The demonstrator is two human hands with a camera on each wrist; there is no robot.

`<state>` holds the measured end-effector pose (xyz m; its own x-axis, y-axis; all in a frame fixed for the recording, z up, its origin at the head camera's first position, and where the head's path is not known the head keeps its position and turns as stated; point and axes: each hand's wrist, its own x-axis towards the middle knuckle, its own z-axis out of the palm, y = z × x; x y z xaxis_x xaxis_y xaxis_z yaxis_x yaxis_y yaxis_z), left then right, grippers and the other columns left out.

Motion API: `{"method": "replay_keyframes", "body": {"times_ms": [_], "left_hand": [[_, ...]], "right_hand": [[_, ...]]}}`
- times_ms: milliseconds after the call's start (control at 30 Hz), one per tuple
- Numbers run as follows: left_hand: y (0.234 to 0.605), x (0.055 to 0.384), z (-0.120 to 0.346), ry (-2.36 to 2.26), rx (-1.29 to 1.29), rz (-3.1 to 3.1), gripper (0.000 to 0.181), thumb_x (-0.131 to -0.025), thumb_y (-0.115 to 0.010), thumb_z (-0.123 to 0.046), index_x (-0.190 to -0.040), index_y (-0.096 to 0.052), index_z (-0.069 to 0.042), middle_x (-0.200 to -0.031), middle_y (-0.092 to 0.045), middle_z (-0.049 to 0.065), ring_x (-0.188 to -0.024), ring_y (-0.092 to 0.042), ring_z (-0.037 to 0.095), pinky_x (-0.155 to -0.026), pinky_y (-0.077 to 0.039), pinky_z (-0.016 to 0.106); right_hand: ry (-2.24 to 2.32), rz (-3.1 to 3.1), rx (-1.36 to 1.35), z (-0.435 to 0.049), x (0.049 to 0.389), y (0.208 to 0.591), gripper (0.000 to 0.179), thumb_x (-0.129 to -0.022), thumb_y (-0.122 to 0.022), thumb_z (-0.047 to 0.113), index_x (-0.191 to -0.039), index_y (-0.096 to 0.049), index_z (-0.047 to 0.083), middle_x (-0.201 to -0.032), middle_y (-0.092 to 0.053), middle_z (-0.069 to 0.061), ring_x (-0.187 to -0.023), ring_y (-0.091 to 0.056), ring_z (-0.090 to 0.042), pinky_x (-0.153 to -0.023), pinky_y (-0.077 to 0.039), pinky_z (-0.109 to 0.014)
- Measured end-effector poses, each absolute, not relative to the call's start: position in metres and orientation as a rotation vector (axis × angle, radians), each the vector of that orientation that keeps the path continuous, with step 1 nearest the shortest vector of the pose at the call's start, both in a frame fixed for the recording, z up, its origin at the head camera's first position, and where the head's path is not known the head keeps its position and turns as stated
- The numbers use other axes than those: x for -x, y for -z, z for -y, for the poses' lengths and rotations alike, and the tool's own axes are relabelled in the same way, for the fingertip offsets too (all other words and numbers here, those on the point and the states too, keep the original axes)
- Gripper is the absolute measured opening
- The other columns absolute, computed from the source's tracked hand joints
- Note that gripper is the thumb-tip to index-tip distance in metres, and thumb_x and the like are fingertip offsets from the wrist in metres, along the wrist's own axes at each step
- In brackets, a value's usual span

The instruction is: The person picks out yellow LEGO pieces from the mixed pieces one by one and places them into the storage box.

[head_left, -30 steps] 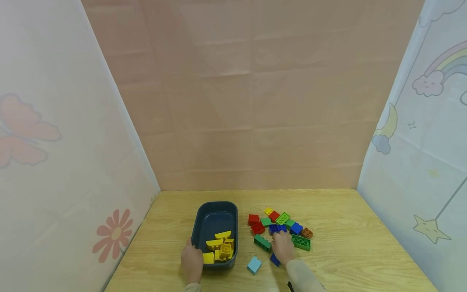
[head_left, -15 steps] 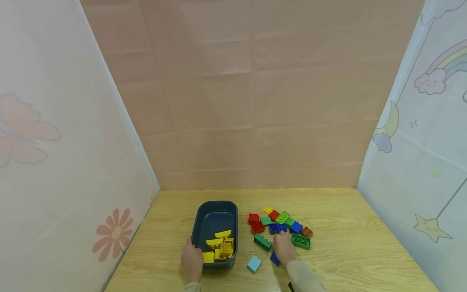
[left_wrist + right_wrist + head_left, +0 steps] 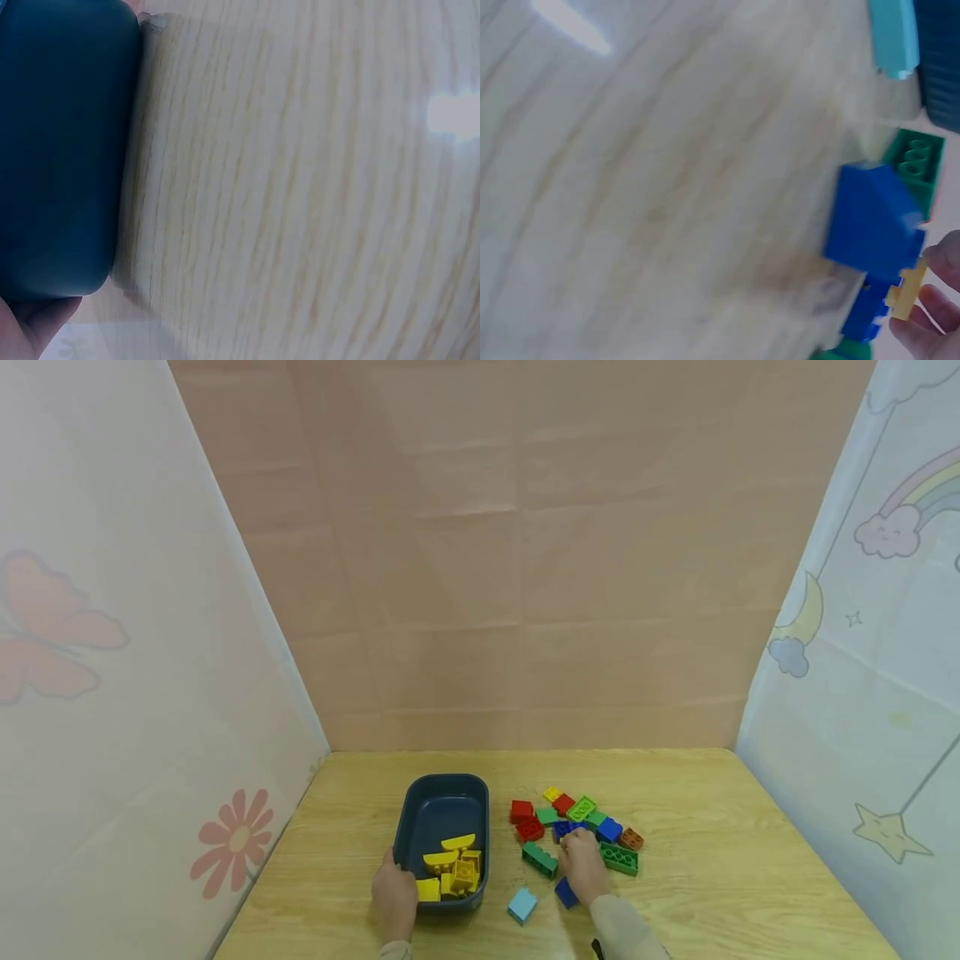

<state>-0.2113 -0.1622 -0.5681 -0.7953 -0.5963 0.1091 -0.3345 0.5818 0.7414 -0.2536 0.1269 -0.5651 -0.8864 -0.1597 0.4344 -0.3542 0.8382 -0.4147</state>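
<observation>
My left hand grips the near left side of a dark blue oblong tub. Several yellow toy bricks lie in the tub's near end. In the left wrist view the tub's outer wall fills the left, with part of the hand below it. My right hand is over the loose bricks; its fingers pinch a small yellow brick, seen in the right wrist view and mostly hidden from the head view. A dark blue brick lies beside that hand, and a green brick to its left.
Beyond the right hand lie red, green, blue and brown bricks. A longer green brick is to its right. A light blue brick sits near the tub. Cloth walls stand behind and beside the wooden table.
My right hand has shifted very slightly, uncovering a little more of the dark blue brick beside it. The left hand and the tub stay in place.
</observation>
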Motion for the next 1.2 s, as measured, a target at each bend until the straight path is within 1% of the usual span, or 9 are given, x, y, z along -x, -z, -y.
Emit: {"method": "replay_keyframes", "body": {"times_ms": [100, 233, 400, 533, 633, 733, 900, 1067, 1200], "left_hand": [[0.568, 0.212, 0.162, 1.053, -0.747, 2.456, 0.044, -0.073, -0.053, 0.012, -0.117, -0.048, 0.015, -0.095, -0.06, 0.029, -0.085, -0.059, 0.039, -0.067, -0.05, 0.047], [0.567, 0.211, 0.162, 1.056, -0.735, 2.457, 0.043, -0.073, -0.052, 0.011, -0.116, -0.048, 0.016, -0.095, -0.06, 0.029, -0.085, -0.059, 0.039, -0.067, -0.05, 0.047], [0.564, 0.21, 0.162, 1.059, -0.722, 2.464, 0.043, -0.073, -0.052, 0.011, -0.116, -0.048, 0.016, -0.095, -0.06, 0.029, -0.085, -0.059, 0.039, -0.066, -0.05, 0.047], [0.562, 0.209, 0.161, 1.056, -0.74, 2.477, 0.043, -0.074, -0.053, 0.011, -0.116, -0.048, 0.016, -0.096, -0.06, 0.029, -0.086, -0.059, 0.039, -0.067, -0.05, 0.047], [0.563, 0.21, 0.162, 1.051, -0.749, 2.481, 0.043, -0.074, -0.053, 0.01, -0.117, -0.048, 0.015, -0.096, -0.06, 0.029, -0.086, -0.059, 0.039, -0.068, -0.05, 0.047], [0.563, 0.21, 0.162, 1.05, -0.759, 2.484, 0.043, -0.074, -0.053, 0.011, -0.117, -0.047, 0.015, -0.098, -0.059, 0.03, -0.087, -0.059, 0.039, -0.069, -0.05, 0.047], [0.564, 0.21, 0.161, 1.035, -0.763, 2.486, 0.042, -0.075, -0.053, 0.01, -0.116, -0.048, 0.015, -0.097, -0.059, 0.029, -0.086, -0.059, 0.039, -0.068, -0.05, 0.047], [0.566, 0.21, 0.161, 1.03, -0.747, 2.474, 0.042, -0.074, -0.052, 0.01, -0.116, -0.049, 0.015, -0.095, -0.06, 0.029, -0.085, -0.059, 0.039, -0.068, -0.05, 0.048], [0.567, 0.211, 0.163, 1.036, -0.766, 2.485, 0.042, -0.075, -0.052, 0.01, -0.116, -0.048, 0.015, -0.098, -0.059, 0.03, -0.087, -0.058, 0.04, -0.069, -0.049, 0.048]], "right_hand": [[-0.72, 2.522, -0.431, -0.117, 0.254, 0.556, 0.008, -0.07, -0.066, -0.007, -0.073, -0.063, 0.0, -0.078, -0.054, -0.008, -0.077, -0.051, -0.026, -0.066, -0.046, -0.039], [-0.744, 2.415, -0.52, -0.098, 0.252, 0.542, 0.009, -0.069, -0.068, -0.007, -0.073, -0.063, -0.001, -0.081, -0.054, -0.008, -0.08, -0.051, -0.025, -0.062, -0.048, -0.034], [-0.747, 2.298, -0.633, -0.074, 0.245, 0.532, 0.012, -0.067, -0.07, -0.006, -0.07, -0.063, 0.002, -0.086, -0.055, -0.008, -0.082, -0.051, -0.022, -0.062, -0.05, -0.029], [-0.757, 2.147, -0.763, -0.057, 0.241, 0.527, 0.019, -0.062, -0.071, -0.009, -0.067, -0.061, 0.006, -0.084, -0.054, -0.008, -0.079, -0.051, -0.02, -0.061, -0.049, -0.027], [-0.801, 2.076, -0.85, -0.046, 0.236, 0.525, 0.022, -0.06, -0.071, -0.013, -0.066, -0.06, 0.005, -0.081, -0.052, -0.007, -0.077, -0.05, -0.018, -0.061, -0.049, -0.026], [-0.856, 2.062, -0.928, -0.037, 0.229, 0.528, 0.021, -0.061, -0.07, -0.014, -0.068, -0.061, 0.005, -0.081, -0.053, -0.006, -0.077, -0.05, -0.016, -0.062, -0.048, -0.023], [-0.861, 2.082, -1.004, -0.027, 0.221, 0.535, 0.018, -0.064, -0.07, -0.009, -0.069, -0.062, 0.006, -0.083, -0.053, -0.004, -0.076, -0.051, -0.015, -0.064, -0.047, -0.019], [-0.912, 2.105, -1.059, -0.02, 0.214, 0.54, 0.016, -0.066, -0.069, -0.008, -0.07, -0.062, 0.006, -0.083, -0.054, -0.005, -0.077, -0.05, -0.014, -0.064, -0.047, -0.018], [-0.939, 2.162, -1.114, -0.018, 0.208, 0.546, 0.016, -0.067, -0.07, -0.006, -0.072, -0.062, 0.007, -0.083, -0.052, -0.002, -0.077, -0.049, -0.012, -0.064, -0.045, -0.014]]}}
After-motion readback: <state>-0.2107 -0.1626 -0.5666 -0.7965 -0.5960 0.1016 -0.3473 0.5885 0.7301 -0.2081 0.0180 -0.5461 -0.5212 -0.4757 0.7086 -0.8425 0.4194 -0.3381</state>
